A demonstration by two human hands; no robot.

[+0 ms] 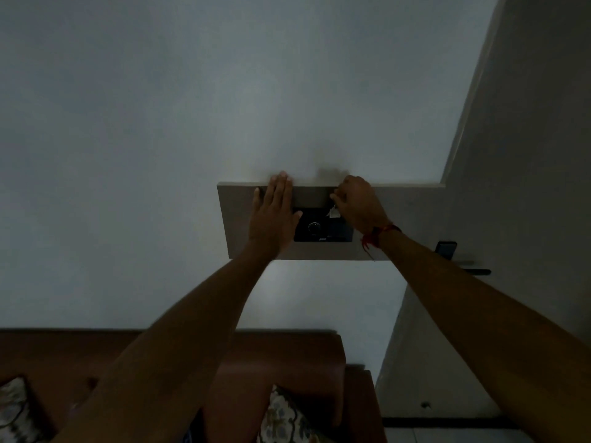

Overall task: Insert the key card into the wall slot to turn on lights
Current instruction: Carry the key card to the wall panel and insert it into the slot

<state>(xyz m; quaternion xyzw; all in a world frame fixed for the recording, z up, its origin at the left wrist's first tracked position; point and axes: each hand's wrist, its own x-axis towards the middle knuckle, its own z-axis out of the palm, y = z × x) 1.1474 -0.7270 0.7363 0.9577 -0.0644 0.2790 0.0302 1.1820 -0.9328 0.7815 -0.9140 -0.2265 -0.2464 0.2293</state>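
Note:
The room is dim. A beige wall board [412,219] carries a black switch panel [321,230] with a round dial [313,227]. My left hand [275,212] lies flat and open on the board, left of the panel, fingers pointing up. My right hand [358,203] is closed at the panel's upper right corner, pinching something small. A pale tag or key piece [333,212] hangs just under its fingers. The card slot itself is hidden behind that hand. A red thread band [375,235] circles my right wrist.
A door [524,187] with a dark handle and lock [460,255] stands at the right. Below are a brown wooden headboard or sofa back [287,356] and patterned cushions [284,417]. The wall [160,123] above is plain.

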